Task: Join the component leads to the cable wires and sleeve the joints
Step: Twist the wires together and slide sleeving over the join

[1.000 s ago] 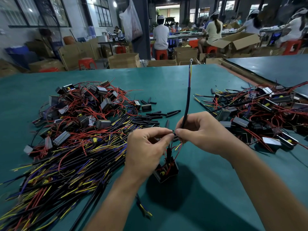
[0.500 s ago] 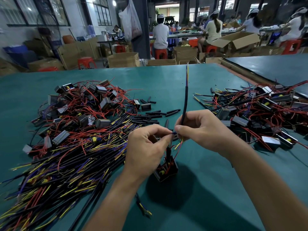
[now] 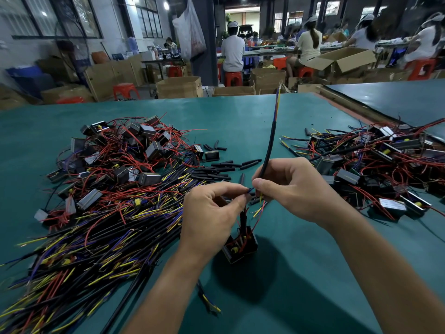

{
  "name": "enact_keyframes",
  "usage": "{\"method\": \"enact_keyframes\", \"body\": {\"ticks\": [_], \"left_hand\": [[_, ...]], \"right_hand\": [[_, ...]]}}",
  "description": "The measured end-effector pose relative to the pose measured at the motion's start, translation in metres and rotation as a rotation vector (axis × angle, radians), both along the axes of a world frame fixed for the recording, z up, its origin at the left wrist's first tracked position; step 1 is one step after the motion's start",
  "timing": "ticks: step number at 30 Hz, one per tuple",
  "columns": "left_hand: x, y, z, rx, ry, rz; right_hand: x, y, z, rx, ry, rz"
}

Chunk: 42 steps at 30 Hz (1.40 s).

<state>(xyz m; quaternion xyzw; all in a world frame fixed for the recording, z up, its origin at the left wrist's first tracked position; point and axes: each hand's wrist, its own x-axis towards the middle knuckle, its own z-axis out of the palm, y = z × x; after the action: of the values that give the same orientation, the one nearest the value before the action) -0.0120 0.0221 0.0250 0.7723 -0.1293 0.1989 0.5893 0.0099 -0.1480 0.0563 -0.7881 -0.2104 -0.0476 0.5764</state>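
Left hand (image 3: 212, 213): fingertips pinching thin blue wire (image 3: 249, 190). Right hand (image 3: 293, 189): curled round black sheathed cable (image 3: 269, 145), pinching same wire. Small black box-shaped component (image 3: 240, 248): below left hand. Short black sleeve tubes (image 3: 216, 165): loose on teal counter (image 3: 240, 112), beyond hands. Judgement: joining under way, sleeving outstanding.

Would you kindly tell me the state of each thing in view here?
left hand: pinches a thin wire.
right hand: grips the black cable.
black cable: held upright, coloured wires exposed on top.
component: below the hands, leads running up.
sleeves: lying loose, unfitted.
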Motion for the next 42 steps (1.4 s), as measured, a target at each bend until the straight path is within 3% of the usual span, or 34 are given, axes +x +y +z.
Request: {"method": "enact_keyframes", "body": {"ticks": [8, 19, 27, 35, 42], "left_hand": [[0.001, -0.002, 0.002, -0.037, 0.055, -0.057], [-0.002, -0.002, 0.001, 0.155, -0.084, 0.002], [0.001, -0.002, 0.004, -0.027, 0.121, -0.06], [0.001, -0.003, -0.007, 0.266, 0.294, -0.103], [0.0, -0.005, -0.006, 0.25, 0.215, -0.086]], "right_hand": [[0.0, -0.001, 0.0, -0.019, -0.054, -0.02], [-0.001, -0.001, -0.002, 0.038, -0.044, 0.022], [0.0, -0.003, 0.001, -0.068, -0.081, -0.068], [0.001, -0.002, 0.0, -0.084, -0.096, -0.15], [-0.001, 0.002, 0.0, -0.053, -0.088, -0.095]]}}
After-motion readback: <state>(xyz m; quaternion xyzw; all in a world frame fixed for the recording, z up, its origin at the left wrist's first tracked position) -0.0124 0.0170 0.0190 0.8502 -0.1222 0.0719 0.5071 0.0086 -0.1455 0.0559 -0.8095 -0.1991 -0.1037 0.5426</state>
